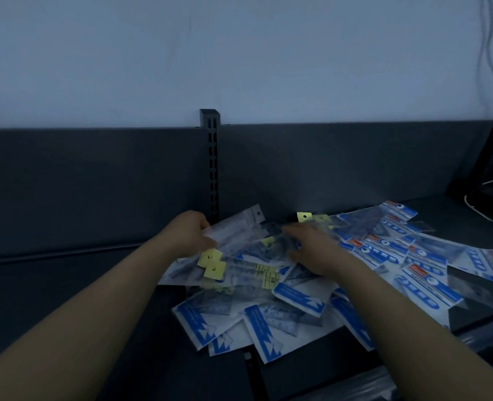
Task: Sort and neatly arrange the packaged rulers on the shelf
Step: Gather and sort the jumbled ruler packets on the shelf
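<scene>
Left hand [194,231] pinches the left edge of a clear ruler packet [239,227], lifted slightly off the heap. Right hand [314,250] lies flat on top with fingers extended, pressing, not gripping. Pile of packaged rulers [283,316] sprawls unsorted over the dark shelf [95,285]: yellow-tagged packs [214,269] by the hands, blue-and-white packs [419,256] front and right. Slotted upright [213,169] stands behind the left hand.

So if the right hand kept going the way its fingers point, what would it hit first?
Probably the clear packet that the left hand grips, since the right hand points left and away; behind that stands the slotted post. Depth is hard to judge.
</scene>
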`<state>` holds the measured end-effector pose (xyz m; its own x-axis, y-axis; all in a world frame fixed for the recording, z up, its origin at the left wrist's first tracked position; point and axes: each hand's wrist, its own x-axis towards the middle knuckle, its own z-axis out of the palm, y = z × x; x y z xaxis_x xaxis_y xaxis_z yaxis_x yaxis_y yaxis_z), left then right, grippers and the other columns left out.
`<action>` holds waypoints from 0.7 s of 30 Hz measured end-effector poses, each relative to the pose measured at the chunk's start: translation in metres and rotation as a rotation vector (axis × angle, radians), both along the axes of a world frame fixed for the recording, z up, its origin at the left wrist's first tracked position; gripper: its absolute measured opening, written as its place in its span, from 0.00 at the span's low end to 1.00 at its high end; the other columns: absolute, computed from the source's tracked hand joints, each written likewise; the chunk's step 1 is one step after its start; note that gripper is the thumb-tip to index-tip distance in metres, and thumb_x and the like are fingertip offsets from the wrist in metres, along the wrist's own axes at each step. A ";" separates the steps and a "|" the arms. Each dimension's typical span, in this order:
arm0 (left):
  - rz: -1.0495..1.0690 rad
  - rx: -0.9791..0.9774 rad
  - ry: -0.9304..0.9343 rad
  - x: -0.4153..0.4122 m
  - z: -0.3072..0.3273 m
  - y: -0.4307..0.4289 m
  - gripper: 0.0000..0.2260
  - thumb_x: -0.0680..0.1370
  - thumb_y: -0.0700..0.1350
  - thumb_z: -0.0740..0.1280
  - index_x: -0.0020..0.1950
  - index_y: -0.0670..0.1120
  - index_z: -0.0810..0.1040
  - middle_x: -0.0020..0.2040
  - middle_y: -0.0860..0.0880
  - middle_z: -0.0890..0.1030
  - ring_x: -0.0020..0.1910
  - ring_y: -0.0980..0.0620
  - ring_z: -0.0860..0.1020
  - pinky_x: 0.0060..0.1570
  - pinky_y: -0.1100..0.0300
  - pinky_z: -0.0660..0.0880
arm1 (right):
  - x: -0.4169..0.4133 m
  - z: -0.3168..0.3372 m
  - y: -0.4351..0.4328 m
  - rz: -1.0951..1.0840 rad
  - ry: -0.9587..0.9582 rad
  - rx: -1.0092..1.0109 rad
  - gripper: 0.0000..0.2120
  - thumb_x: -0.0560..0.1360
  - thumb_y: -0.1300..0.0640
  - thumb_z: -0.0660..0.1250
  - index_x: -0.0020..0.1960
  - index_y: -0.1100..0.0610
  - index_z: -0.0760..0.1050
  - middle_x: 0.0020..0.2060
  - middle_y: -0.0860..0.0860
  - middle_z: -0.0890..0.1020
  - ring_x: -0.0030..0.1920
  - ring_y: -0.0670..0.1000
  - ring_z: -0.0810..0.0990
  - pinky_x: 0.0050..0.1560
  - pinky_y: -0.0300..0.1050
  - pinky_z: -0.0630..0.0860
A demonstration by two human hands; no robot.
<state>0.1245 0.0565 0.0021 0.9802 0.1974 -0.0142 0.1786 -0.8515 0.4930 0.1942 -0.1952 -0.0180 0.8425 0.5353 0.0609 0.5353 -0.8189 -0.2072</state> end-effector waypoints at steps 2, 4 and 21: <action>0.017 -0.062 -0.042 -0.002 -0.001 0.000 0.10 0.74 0.45 0.73 0.51 0.44 0.76 0.47 0.47 0.77 0.41 0.54 0.73 0.33 0.61 0.68 | 0.004 -0.004 0.005 0.017 -0.058 -0.075 0.14 0.76 0.56 0.62 0.61 0.51 0.74 0.57 0.52 0.76 0.61 0.58 0.71 0.57 0.46 0.65; 0.030 -0.118 -0.077 -0.003 0.000 -0.001 0.11 0.74 0.44 0.72 0.54 0.44 0.77 0.49 0.48 0.78 0.44 0.53 0.75 0.39 0.60 0.69 | 0.008 -0.006 0.007 0.013 -0.152 -0.121 0.16 0.76 0.54 0.61 0.63 0.47 0.76 0.58 0.50 0.78 0.58 0.56 0.71 0.56 0.46 0.66; -0.034 -0.053 0.172 -0.037 -0.004 -0.016 0.06 0.80 0.46 0.63 0.50 0.44 0.72 0.41 0.53 0.71 0.38 0.58 0.69 0.31 0.66 0.63 | -0.059 0.006 -0.005 0.133 0.163 0.243 0.05 0.75 0.54 0.67 0.48 0.50 0.82 0.64 0.45 0.68 0.53 0.40 0.70 0.49 0.33 0.68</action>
